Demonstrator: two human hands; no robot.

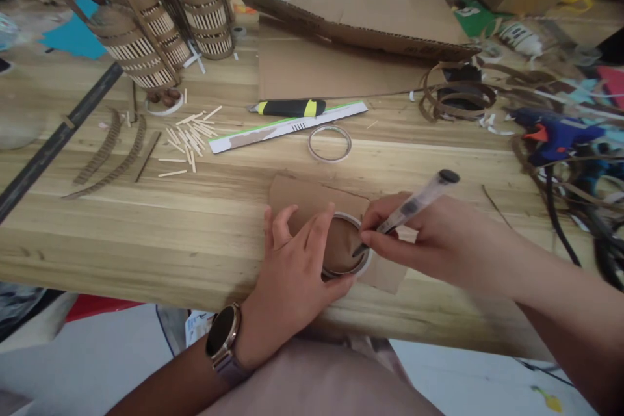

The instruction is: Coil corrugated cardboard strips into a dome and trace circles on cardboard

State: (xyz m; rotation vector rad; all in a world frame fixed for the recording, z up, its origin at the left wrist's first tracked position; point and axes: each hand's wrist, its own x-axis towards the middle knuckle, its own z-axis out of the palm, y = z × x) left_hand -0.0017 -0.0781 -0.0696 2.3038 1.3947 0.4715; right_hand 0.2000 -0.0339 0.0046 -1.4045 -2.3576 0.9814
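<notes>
My left hand [292,266] presses down on a white tape ring [363,264] that lies on a small piece of brown cardboard [302,198] near the table's front edge. Its fingers curl over the ring's left rim. My right hand [419,237] pinches a clear-barrelled pen [419,200] with a black cap, and the tip touches the cardboard inside the ring at its right side. A watch sits on my left wrist.
A second tape ring [330,142], a ruler [290,127] and a black-and-yellow utility knife [290,107] lie behind. Small sticks [188,136] and cardboard strips lie left. Slatted cardboard lanterns [160,26] stand far left, large cardboard sheets [361,26] far centre, a blue glue gun [556,133] right.
</notes>
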